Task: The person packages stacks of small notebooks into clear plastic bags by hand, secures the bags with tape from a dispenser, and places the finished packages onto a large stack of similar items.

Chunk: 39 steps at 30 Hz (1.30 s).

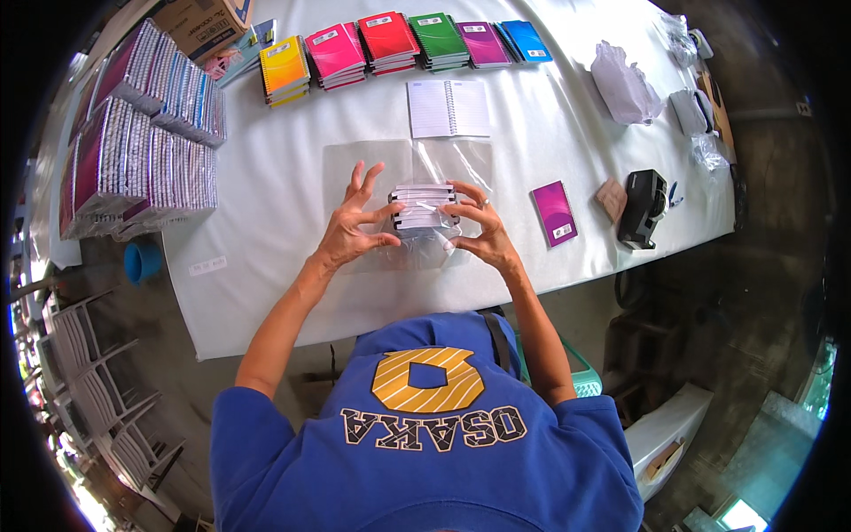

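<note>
While both my forearms reach forward over the white-covered table [257, 195] and angle inward, my hands meet at either side of a small stack of notebooks [424, 215]. My left hand [355, 226] is partly open: the index finger points in to the stack's left edge, the thumb lies lower and apart from it, and the other fingers fan up and away. My right hand [486, 235] mirrors it, more curled, with fingertips at the right edge and the thumb below, close to loose clear film. The stack sits between my two hands; whether either one has a firm pinch on it or on the film, I cannot tell.

The stack shows pale page edges in layered bands, with dark bits at its ends, and film gleams across its near side. It is on a clear plastic sheet [363, 164] spread on the table, just nearer to me than an open notebook [430, 111] with lined pages. A purple notebook [554, 213] lies apart to my right.
</note>
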Each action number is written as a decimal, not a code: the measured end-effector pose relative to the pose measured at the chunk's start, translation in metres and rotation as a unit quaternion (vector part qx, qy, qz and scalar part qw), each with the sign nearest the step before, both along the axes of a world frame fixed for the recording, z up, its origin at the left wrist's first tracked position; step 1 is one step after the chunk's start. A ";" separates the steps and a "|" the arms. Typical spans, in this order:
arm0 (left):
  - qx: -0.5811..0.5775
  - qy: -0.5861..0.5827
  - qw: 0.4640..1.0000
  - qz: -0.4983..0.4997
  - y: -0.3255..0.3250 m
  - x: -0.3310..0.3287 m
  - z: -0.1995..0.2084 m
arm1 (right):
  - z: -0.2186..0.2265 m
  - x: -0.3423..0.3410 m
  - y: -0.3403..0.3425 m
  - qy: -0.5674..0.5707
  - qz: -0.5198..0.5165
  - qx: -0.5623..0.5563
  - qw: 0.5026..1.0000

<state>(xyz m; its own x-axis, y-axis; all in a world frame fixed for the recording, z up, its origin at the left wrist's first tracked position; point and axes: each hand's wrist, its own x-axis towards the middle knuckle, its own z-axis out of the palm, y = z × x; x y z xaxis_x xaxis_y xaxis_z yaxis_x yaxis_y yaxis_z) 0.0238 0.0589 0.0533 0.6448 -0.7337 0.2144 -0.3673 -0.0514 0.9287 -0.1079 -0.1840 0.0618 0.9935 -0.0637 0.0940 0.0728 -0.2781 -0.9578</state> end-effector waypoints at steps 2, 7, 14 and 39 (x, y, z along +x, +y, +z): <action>0.070 -0.167 0.983 -0.020 -0.004 0.006 0.016 | 0.003 0.001 0.003 -0.010 -0.002 -0.046 0.999; 0.088 -0.231 0.969 -0.019 -0.010 0.005 0.020 | 0.006 0.005 0.017 -0.061 -0.011 -0.106 0.992; 0.012 -0.128 0.986 0.110 -0.021 -0.023 0.009 | -0.002 0.004 0.029 -0.075 -0.074 -0.026 0.994; 0.062 -0.175 0.981 0.056 -0.033 0.007 0.027 | 0.023 0.039 0.008 -0.023 -0.071 -0.096 0.993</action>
<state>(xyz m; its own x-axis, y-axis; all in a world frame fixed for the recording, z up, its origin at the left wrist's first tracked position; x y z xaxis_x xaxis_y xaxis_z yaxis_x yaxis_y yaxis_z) 0.0312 0.0257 0.0807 0.6254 -0.6974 0.3501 -0.6480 -0.2142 0.7309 -0.0693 -0.1757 0.0845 0.9701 -0.1804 0.1625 0.0615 -0.4650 -0.8832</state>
